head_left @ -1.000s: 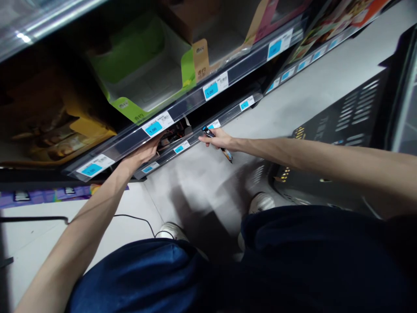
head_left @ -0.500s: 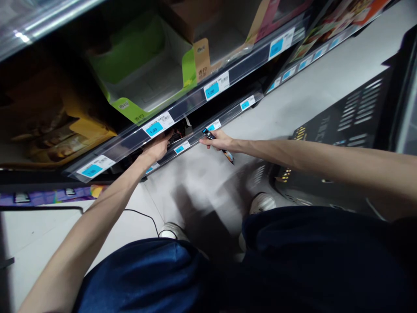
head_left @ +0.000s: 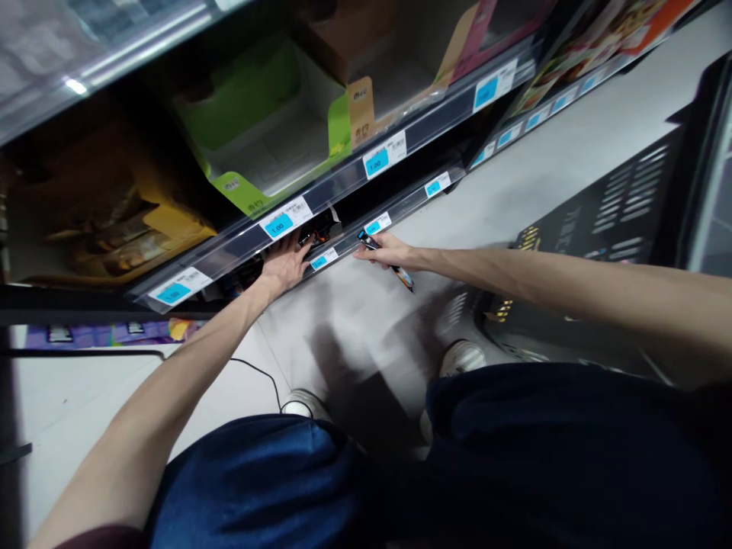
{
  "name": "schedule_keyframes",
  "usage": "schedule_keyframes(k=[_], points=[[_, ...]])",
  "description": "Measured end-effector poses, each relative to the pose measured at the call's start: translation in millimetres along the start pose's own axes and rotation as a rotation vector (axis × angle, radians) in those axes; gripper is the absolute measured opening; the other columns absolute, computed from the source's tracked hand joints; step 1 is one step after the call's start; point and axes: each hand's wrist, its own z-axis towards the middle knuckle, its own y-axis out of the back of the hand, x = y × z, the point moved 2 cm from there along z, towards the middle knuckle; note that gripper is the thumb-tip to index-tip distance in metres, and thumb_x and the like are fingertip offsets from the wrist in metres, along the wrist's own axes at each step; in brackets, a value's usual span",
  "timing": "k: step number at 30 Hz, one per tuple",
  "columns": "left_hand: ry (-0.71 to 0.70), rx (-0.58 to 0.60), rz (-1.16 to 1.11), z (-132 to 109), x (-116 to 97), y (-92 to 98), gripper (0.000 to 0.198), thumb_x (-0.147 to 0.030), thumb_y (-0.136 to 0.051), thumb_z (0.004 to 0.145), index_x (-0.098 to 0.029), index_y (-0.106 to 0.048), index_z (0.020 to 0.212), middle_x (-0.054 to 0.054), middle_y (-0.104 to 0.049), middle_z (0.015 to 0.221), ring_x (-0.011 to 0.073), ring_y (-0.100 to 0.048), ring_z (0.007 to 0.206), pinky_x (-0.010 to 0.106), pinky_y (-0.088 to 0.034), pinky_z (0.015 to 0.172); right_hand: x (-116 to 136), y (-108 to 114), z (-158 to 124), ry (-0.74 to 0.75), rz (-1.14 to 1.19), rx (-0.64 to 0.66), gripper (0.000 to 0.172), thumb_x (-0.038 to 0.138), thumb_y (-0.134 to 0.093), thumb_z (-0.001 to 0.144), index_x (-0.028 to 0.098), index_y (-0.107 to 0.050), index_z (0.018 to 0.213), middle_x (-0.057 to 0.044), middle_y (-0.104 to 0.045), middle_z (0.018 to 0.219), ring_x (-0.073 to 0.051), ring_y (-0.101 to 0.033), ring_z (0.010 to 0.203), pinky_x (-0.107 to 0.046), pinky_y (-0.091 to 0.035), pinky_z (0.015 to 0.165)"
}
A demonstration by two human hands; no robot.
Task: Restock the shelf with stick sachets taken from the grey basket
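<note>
Low down, my right hand point(head_left: 387, 250) grips a slim dark packet point(head_left: 403, 277) just in front of the bottom shelf point(head_left: 408, 203). My left hand point(head_left: 286, 266), partly spread, reaches into that shelf beside dark goods point(head_left: 323, 231); whether it holds anything, I cannot tell.

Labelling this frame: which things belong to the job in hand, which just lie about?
In use: left hand, at the lower shelf; right hand, holding a slim packet.

Just around: green box, yellow box, dark slotted crate, black cable.
</note>
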Motion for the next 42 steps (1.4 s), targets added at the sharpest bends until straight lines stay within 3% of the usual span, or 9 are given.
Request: schedule_keyframes(k=[8, 11, 16, 23, 28, 31, 34, 37, 42], points=[[-0.073, -0.112, -0.036, -13, -6, -0.6, 0.059, -0.017, -0.036, 0.09, -0.009, -0.038, 0.148, 0.015, -0.019, 0.163, 0.0287, -0.015, 0.151, 0.046, -0.015, 0.122, 10, -2, -11, -0.017, 0.098, 0.046, 0.038, 0.045, -0.074, 0.079, 0.02, -0.045, 0.072, 0.005, -0.041, 0.057, -0.007, -0.038, 0.045, -0.02, -0.035, 0.039], [-0.088, -0.081, 0.003, -17, -10, -5.4, 0.065, -0.015, -0.042, 0.085, -0.002, -0.036, 0.148, 0.02, -0.022, 0.161, 0.0311, -0.017, 0.15, 0.046, -0.016, 0.122, 13, -6, -11, -0.095, 0.194, 0.047, 0.036, 0.043, -0.071, 0.08, 0.021, -0.044, 0.075, 0.005, -0.045, 0.06, -0.008, -0.04, 0.045, -0.022, -0.036, 0.039], [-0.102, -0.013, 0.094, -17, -17, -3.1, 0.061, -0.015, -0.045, 0.081, 0.001, -0.047, 0.14, 0.023, -0.023, 0.159, 0.0339, -0.019, 0.149, 0.046, -0.018, 0.122, 6, -11, -4, -0.151, 0.251, 0.042, 0.027, 0.04, -0.066, 0.081, 0.019, -0.049, 0.077, 0.002, -0.049, 0.059, -0.011, -0.044, 0.046, -0.023, -0.037, 0.042], [-0.068, 0.118, 0.088, -10, -19, 9.3, 0.066, -0.011, -0.044, 0.08, -0.005, -0.04, 0.145, 0.022, -0.03, 0.157, 0.0343, -0.03, 0.144, 0.045, -0.039, 0.109, -1, -11, -3, -0.184, 0.313, -0.022, 0.011, 0.025, -0.052, 0.084, 0.019, -0.048, 0.075, 0.002, -0.048, 0.056, -0.012, -0.044, 0.045, -0.023, -0.035, 0.042], [-0.026, 0.149, 0.054, -7, -21, 13.5, 0.068, -0.013, -0.046, 0.082, -0.014, -0.036, 0.149, 0.018, -0.033, 0.156, 0.0345, -0.034, 0.142, 0.045, -0.038, 0.109, 11, -11, -10, -0.093, 0.324, -0.116, 0.008, 0.01, -0.057, 0.084, 0.016, -0.055, 0.079, 0.003, -0.054, 0.062, -0.01, -0.049, 0.054, -0.021, -0.042, 0.052], [-0.044, 0.087, -0.02, -9, -19, 11.5, 0.063, -0.016, -0.045, 0.084, -0.011, -0.04, 0.146, 0.018, -0.035, 0.155, 0.0332, -0.029, 0.145, 0.047, -0.028, 0.116, 12, -11, -11, -0.087, 0.35, -0.108, 0.006, 0.009, -0.06, 0.087, 0.015, -0.058, 0.087, 0.002, -0.06, 0.069, -0.011, -0.057, 0.062, -0.021, -0.048, 0.056], [-0.081, -0.069, -0.23, -16, -20, 5.9, 0.051, -0.02, -0.04, 0.089, -0.009, -0.049, 0.138, 0.017, -0.042, 0.15, 0.0299, -0.03, 0.144, 0.046, -0.022, 0.12, 12, -12, -11, -0.075, 0.397, -0.125, 0.013, 0.009, -0.065, 0.086, 0.016, -0.058, 0.094, 0.0, -0.065, 0.076, -0.013, -0.064, 0.07, -0.023, -0.054, 0.06], [-0.042, -0.132, -0.657, -21, -32, -4.7, 0.041, -0.032, -0.039, 0.095, -0.014, -0.057, 0.127, 0.014, -0.058, 0.135, 0.026, -0.048, 0.13, 0.044, -0.033, 0.114, 13, -16, -11, -0.062, 0.426, -0.149, 0.016, 0.01, -0.069, 0.085, 0.016, -0.057, 0.095, 0.0, -0.068, 0.079, -0.013, -0.067, 0.075, -0.025, -0.058, 0.065], [0.095, 0.178, -1.592, -25, -78, -28.7, 0.051, -0.054, -0.066, 0.082, -0.013, -0.061, 0.11, 0.014, -0.071, 0.105, 0.0247, -0.068, 0.098, 0.042, -0.052, 0.089, 19, -26, -9, -0.028, 0.456, -0.106, 0.014, 0.014, -0.069, 0.087, 0.017, -0.059, 0.096, 0.001, -0.071, 0.079, -0.012, -0.07, 0.073, -0.025, -0.06, 0.067]])
